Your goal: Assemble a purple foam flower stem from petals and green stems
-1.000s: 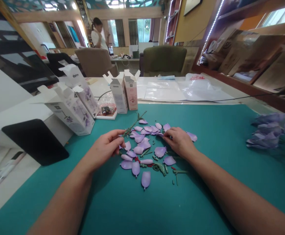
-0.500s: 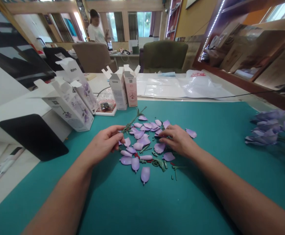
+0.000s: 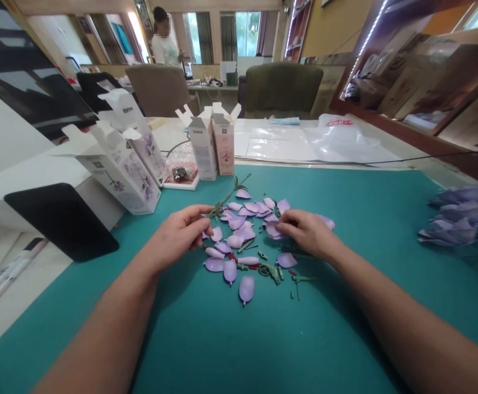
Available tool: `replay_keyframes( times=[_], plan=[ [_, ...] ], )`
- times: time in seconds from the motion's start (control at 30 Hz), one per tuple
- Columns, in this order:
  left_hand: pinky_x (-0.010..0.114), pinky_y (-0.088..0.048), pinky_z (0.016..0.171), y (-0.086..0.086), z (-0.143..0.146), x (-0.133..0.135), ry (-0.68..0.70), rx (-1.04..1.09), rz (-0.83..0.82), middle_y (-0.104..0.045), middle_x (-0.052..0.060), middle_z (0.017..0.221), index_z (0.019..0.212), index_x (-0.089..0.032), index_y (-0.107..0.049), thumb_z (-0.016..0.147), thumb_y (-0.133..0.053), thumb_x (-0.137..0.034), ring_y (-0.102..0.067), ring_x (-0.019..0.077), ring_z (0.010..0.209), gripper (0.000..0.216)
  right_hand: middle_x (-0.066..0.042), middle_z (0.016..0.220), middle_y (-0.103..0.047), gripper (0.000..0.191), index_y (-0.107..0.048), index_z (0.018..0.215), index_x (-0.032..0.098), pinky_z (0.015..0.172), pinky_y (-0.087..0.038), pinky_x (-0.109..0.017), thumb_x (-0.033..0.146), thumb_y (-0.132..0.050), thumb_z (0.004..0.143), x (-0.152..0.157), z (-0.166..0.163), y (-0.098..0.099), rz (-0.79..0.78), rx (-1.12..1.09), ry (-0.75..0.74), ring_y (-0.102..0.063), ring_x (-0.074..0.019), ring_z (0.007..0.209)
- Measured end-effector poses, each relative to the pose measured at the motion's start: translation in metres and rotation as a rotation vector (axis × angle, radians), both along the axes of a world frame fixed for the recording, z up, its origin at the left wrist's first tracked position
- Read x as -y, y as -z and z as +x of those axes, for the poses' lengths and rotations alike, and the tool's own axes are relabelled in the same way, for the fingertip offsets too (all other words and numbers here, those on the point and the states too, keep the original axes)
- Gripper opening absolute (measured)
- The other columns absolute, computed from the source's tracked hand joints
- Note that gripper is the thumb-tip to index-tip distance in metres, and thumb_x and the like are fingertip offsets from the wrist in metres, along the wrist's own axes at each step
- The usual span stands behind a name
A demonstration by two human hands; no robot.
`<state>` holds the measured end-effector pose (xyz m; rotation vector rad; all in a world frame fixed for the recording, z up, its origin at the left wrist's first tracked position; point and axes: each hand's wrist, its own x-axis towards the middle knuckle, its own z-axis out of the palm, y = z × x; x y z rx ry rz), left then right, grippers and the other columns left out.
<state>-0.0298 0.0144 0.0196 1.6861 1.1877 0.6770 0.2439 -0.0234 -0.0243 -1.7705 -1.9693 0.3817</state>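
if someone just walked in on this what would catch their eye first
Probably the scattered purple petals in mid-picture, bright against the green mat. Around them, the left hand holds a green stem and the right hand is at a petal on the scatter's right side. The purple flowers at the far right and open white boxes on the left also stand out.

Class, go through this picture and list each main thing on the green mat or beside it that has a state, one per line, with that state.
Left hand: closed on a green stem
Right hand: fingertips at a purple petal, grip partly hidden
Loose petals: scattered
White boxes: top flaps open
Pink box: upright, flaps open
Purple flowers: bunched together
Green mat: spread flat
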Motion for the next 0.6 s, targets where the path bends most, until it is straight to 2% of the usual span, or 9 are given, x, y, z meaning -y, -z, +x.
replay_keyframes(
  times=[0.07, 0.13, 0.3, 0.6],
  plan=[
    [0.022, -0.038, 0.046, 0.000, 0.000, 0.000, -0.002, 0.002, -0.002, -0.063, 0.002, 0.074, 0.116, -0.014, -0.056, 0.077, -0.055, -0.042, -0.049, 0.0098, 0.052, 0.048, 0.000, 0.064, -0.060, 0.021, -0.060, 0.068, 0.020, 0.057, -0.033, -0.025, 0.032, -0.052, 0.084, -0.002, 0.002, -0.001, -0.003, 0.001, 0.119, -0.051, -0.0143, 0.061],
    [0.022, -0.039, 0.046, 0.001, -0.001, -0.001, 0.005, 0.002, -0.006, -0.064, 0.002, 0.075, 0.117, -0.014, -0.056, 0.077, -0.055, -0.042, -0.049, 0.0099, 0.052, 0.048, -0.001, 0.065, -0.062, 0.022, -0.060, 0.067, 0.020, 0.056, -0.032, -0.025, 0.033, -0.053, 0.084, -0.005, 0.004, 0.001, 0.017, 0.041, 0.172, -0.051, -0.0149, 0.061],
    [0.022, -0.039, 0.045, 0.002, -0.001, -0.001, 0.013, -0.018, -0.001, -0.064, 0.004, 0.078, 0.118, -0.014, -0.055, 0.078, -0.054, -0.044, -0.050, 0.0104, 0.053, 0.050, -0.003, 0.070, -0.064, 0.023, -0.061, 0.069, 0.020, 0.055, -0.030, -0.026, 0.032, -0.051, 0.085, -0.010, 0.006, 0.011, 0.095, 0.158, 0.147, -0.053, -0.0158, 0.063],
    [0.022, -0.037, 0.044, -0.001, 0.002, 0.001, -0.013, -0.027, -0.013, -0.064, 0.004, 0.078, 0.118, -0.014, -0.055, 0.075, -0.055, -0.044, -0.049, 0.0104, 0.052, 0.052, -0.005, 0.075, -0.066, 0.028, -0.062, 0.071, 0.020, 0.057, -0.031, -0.027, 0.032, -0.045, 0.090, -0.012, 0.006, 0.016, 0.105, 0.218, 0.103, -0.055, -0.0170, 0.066]
  ],
)
